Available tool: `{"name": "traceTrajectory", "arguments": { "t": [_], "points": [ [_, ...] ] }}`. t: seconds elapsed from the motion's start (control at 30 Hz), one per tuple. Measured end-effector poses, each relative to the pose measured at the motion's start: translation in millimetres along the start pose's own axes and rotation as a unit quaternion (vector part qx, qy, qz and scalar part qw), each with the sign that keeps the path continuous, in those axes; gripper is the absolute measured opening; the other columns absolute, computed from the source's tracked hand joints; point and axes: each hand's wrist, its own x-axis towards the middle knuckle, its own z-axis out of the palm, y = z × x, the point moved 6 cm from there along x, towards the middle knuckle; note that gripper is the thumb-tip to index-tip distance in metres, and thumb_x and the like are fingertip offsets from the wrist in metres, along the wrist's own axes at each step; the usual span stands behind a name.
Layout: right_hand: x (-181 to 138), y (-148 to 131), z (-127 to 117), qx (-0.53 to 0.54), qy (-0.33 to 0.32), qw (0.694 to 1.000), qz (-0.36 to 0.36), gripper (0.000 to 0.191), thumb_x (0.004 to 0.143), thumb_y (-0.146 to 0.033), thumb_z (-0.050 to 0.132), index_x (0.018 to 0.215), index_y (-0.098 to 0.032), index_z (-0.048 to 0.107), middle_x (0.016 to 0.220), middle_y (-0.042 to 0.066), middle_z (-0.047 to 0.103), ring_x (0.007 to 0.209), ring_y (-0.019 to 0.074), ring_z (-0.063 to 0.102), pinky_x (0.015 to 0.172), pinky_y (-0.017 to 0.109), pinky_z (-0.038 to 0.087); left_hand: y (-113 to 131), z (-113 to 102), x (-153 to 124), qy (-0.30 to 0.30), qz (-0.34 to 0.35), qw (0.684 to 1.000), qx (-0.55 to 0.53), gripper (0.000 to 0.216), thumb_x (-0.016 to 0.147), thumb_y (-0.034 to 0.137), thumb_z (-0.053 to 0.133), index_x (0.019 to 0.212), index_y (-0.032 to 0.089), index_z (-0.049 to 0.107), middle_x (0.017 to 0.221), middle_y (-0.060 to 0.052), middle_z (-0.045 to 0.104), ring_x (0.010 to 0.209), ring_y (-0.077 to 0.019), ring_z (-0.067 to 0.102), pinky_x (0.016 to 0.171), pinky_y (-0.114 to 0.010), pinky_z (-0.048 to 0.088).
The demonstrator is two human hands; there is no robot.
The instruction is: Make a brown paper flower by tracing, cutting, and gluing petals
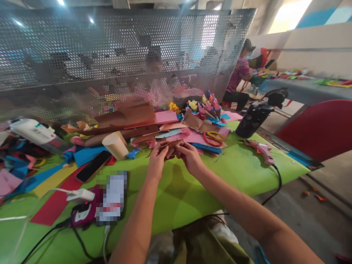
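Between my two hands, just above the green tabletop (176,205), is a small piece of brown paper (173,146). My left hand (158,157) pinches its left side with thumb and fingers. On the right side, my right hand (189,156) grips the same paper, its fingers closed. Behind the hands lie pink paper sheets (188,136) and scissors with red and yellow handles (213,138). A blue strip-like object (206,148) rests just right of my right hand. Left of my left hand are a crumpled blue scrap (133,153) and a tan cardboard roll (115,145).
A pink glue gun (263,151) and a dark bottle (251,119) stand toward the right. Phones (93,167) and a power strip (85,211) with cables occupy the left. A perforated metal panel (110,58) rises behind; a person (239,75) sits beyond it, near a red chair (319,128).
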Motion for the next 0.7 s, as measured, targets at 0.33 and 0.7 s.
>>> {"name": "traceTrajectory", "arguments": {
  "t": [0.33, 0.7],
  "points": [
    [1.2, -2.4, -2.1, 0.034, -0.008, 0.999, -0.004, 0.030, 0.057, -0.036, 0.085, 0.064, -0.020, 0.061, 0.056, -0.006, 0.054, 0.049, 0.0075, 0.043, 0.050, 0.025, 0.030, 2.6, -2.6, 0.8, -0.040, -0.026, 0.999, 0.006, 0.035, 0.073, 0.038, 0.072, 0.103, 0.020, 0.069, 0.097, -0.005, 0.077, 0.076, -0.0176, 0.071, 0.066, -0.027, 0.052],
    [4.3, 0.8, -8.2, 0.071, 0.007, 0.997, 0.019, 0.029, 0.056, -0.033, 0.085, 0.067, -0.020, 0.062, 0.058, -0.004, 0.058, 0.049, 0.0084, 0.044, 0.048, 0.024, 0.031, 10.5, -2.6, 1.8, -0.075, -0.015, 0.995, 0.062, 0.046, 0.065, 0.025, 0.059, 0.108, 0.019, 0.074, 0.105, -0.006, 0.077, 0.086, -0.0201, 0.069, 0.069, -0.028, 0.052]
  ]
}}
